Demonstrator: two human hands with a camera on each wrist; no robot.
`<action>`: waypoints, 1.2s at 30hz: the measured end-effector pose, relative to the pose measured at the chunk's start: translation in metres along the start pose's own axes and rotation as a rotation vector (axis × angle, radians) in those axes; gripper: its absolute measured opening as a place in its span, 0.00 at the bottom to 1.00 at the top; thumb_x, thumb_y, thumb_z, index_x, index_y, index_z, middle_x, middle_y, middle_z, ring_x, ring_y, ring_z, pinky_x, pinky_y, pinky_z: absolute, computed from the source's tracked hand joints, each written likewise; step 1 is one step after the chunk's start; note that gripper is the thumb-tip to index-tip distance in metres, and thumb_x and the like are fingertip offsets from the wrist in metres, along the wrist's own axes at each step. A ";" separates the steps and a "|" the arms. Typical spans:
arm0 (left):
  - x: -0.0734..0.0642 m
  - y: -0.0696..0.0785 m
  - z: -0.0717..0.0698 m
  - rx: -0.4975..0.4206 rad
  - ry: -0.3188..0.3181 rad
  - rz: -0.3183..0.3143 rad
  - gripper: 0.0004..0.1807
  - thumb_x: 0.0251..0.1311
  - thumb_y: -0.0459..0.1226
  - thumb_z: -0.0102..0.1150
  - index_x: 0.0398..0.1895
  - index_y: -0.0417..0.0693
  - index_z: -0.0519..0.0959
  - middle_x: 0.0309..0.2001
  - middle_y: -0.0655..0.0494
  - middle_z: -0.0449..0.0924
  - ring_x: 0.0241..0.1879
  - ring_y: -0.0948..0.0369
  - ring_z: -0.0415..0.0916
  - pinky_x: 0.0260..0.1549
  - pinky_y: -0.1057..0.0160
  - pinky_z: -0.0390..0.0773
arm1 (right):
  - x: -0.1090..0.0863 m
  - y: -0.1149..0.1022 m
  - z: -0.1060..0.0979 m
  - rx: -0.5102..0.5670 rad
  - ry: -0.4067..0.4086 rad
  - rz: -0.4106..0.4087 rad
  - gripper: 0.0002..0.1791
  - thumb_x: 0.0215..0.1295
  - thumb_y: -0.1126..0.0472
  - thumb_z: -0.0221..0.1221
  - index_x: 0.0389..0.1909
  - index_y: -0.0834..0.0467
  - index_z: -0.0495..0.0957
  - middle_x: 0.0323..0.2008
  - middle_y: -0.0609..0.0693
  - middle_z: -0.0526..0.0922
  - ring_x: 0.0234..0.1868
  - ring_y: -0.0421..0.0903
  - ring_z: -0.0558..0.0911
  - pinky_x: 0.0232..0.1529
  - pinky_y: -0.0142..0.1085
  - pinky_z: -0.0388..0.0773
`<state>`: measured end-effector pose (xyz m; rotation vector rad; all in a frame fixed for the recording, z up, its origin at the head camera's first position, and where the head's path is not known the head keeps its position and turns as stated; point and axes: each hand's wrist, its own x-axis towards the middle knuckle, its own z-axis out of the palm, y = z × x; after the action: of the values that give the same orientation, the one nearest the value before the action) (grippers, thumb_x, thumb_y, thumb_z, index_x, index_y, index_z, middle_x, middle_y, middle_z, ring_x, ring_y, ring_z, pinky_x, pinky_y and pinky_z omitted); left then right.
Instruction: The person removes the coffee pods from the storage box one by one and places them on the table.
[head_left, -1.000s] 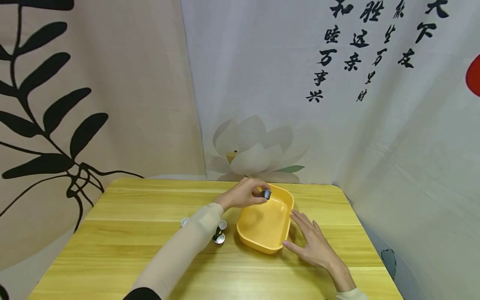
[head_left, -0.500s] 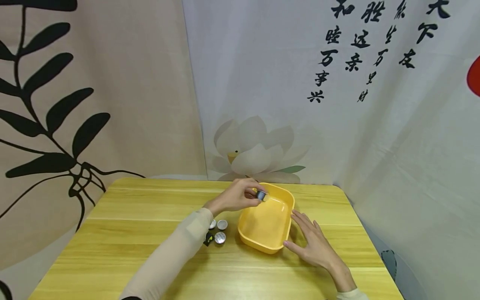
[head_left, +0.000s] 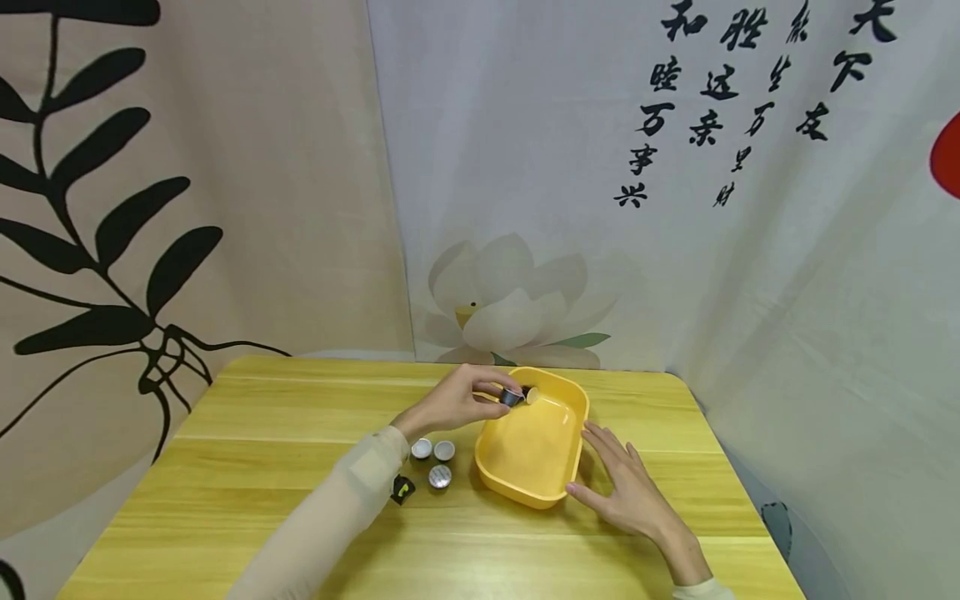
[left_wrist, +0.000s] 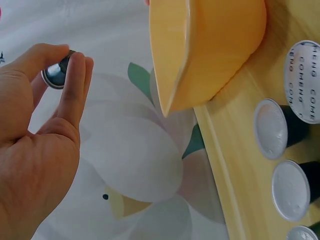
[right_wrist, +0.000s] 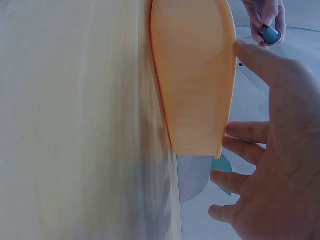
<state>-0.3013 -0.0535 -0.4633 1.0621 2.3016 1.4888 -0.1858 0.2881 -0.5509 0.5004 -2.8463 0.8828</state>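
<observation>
My left hand (head_left: pixel 459 402) pinches a dark coffee capsule (head_left: pixel 512 397) between thumb and fingertips, over the far left corner of a yellow plastic tray (head_left: pixel 491 482). The left wrist view shows this held capsule (left_wrist: pixel 56 75) with its silvery rim tilted. Beside it, at the tray's far left, is a second capsule (head_left: pixel 532 396) with a pale gold lid. My right hand (head_left: pixel 626 487) has its fingers spread along the tray's right side, the thumb and fingertips at the rim, as the right wrist view also shows.
Left of the tray, several capsules stand on the wooden table (head_left: pixel 285 425), among them white-lidded ones (head_left: pixel 439 477). A small black item (head_left: pixel 402 489) with a yellow-green mark lies near my left forearm. A printed cloth (head_left: pixel 525 167) hangs behind the table.
My left hand has shifted left and slightly down with its capsule. The gold-lidded capsule in the tray and more of the table capsules have come into view. My right hand stays put.
</observation>
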 end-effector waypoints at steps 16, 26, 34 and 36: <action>-0.022 -0.004 -0.002 0.024 0.055 0.036 0.10 0.80 0.39 0.69 0.56 0.48 0.93 0.61 0.54 0.93 0.60 0.57 0.92 0.64 0.60 0.91 | -0.001 -0.002 0.000 -0.008 0.002 0.000 0.53 0.72 0.36 0.73 0.88 0.57 0.65 0.89 0.61 0.64 0.89 0.73 0.61 0.83 0.83 0.49; -0.043 -0.001 -0.002 -0.078 0.050 -0.019 0.18 0.74 0.34 0.75 0.65 0.46 0.88 0.67 0.41 0.88 0.61 0.48 0.92 0.61 0.60 0.93 | -0.001 -0.001 0.001 -0.002 -0.003 0.000 0.54 0.71 0.36 0.74 0.88 0.58 0.64 0.89 0.60 0.63 0.89 0.73 0.60 0.84 0.83 0.48; -0.069 -0.005 -0.006 -0.089 0.090 -0.028 0.20 0.70 0.34 0.78 0.63 0.45 0.88 0.68 0.40 0.85 0.64 0.48 0.90 0.58 0.63 0.93 | -0.001 -0.002 0.000 -0.005 -0.007 0.004 0.54 0.71 0.36 0.74 0.88 0.58 0.64 0.89 0.60 0.63 0.89 0.73 0.61 0.84 0.83 0.48; -0.075 -0.006 -0.007 -0.085 0.104 -0.033 0.21 0.69 0.34 0.79 0.64 0.46 0.88 0.69 0.40 0.84 0.64 0.48 0.90 0.60 0.63 0.92 | -0.001 -0.002 0.000 -0.003 -0.008 0.005 0.54 0.71 0.36 0.74 0.88 0.58 0.64 0.89 0.61 0.63 0.89 0.73 0.60 0.84 0.83 0.48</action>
<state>-0.2533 -0.1095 -0.4804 0.9410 2.2894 1.6496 -0.1844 0.2866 -0.5501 0.4977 -2.8566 0.8786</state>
